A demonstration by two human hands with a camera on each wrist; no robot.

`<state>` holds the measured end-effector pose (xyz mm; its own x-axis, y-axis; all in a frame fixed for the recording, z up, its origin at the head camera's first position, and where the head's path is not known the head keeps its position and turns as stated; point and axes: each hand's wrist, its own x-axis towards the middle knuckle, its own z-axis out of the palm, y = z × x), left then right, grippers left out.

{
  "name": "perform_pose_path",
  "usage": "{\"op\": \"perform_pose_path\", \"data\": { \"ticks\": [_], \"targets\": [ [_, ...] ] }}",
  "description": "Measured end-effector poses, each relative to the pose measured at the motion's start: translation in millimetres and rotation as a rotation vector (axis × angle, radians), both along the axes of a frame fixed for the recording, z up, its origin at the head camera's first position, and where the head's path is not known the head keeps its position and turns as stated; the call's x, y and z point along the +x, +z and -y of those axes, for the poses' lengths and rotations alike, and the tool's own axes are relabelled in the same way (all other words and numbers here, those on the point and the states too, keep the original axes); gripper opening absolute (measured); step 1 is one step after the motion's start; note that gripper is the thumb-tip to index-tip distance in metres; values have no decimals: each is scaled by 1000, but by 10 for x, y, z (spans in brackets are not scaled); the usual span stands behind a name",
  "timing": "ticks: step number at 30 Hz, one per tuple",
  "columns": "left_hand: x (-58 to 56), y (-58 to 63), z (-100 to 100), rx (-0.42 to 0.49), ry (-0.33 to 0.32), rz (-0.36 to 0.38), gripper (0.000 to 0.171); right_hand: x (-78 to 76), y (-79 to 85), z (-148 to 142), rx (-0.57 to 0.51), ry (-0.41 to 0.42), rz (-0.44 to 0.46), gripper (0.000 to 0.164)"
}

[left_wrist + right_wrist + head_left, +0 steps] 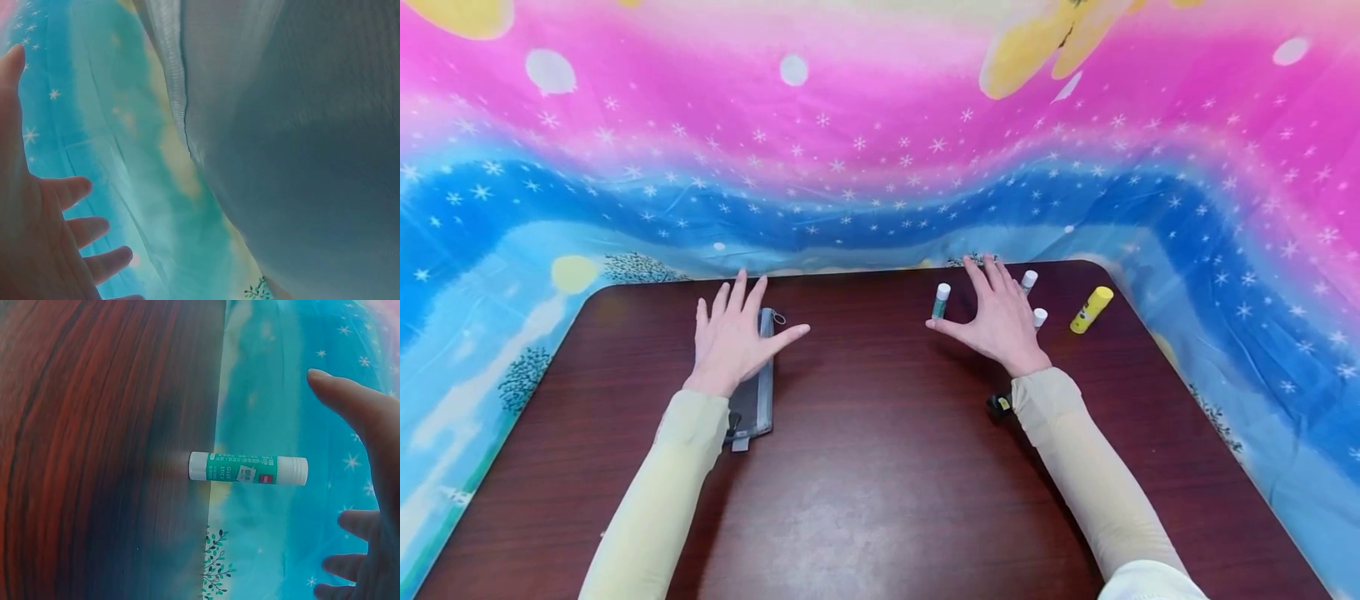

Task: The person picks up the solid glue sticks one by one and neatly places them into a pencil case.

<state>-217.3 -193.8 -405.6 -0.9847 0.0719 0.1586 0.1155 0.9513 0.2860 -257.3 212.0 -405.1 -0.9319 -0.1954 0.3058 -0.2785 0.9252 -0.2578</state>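
Observation:
My left hand (730, 342) hovers with fingers spread over a grey mesh zip pouch (754, 408), which it partly covers in the head view. The pouch (300, 156) fills much of the left wrist view. On the right, my other hand (1000, 323) is spread too, holding nothing. A green-and-white glue stick (941, 302) stands upright near its thumb; in the right wrist view this glue stick (250, 469) shows its label. Behind that hand are two more white-capped sticks, one farther back (1030, 281) and one nearer (1040, 318), both partly hidden by it.
A yellow tube-shaped stick (1091, 311) stands at the far right of the dark wooden table (865, 467). A patterned pink and blue cloth (850, 183) rises around the table's back and side edges.

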Motion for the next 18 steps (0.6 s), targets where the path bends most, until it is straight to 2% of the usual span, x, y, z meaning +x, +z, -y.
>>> {"op": "perform_pose_path", "data": {
  "ticks": [6, 18],
  "targets": [
    [40, 28, 22, 3, -2, 18, 115, 23, -14, 20, -23, -3, 19, 120],
    [119, 63, 50, 20, -5, 2, 113, 24, -45, 41, -65, 4, 38, 116]
  ]
}}
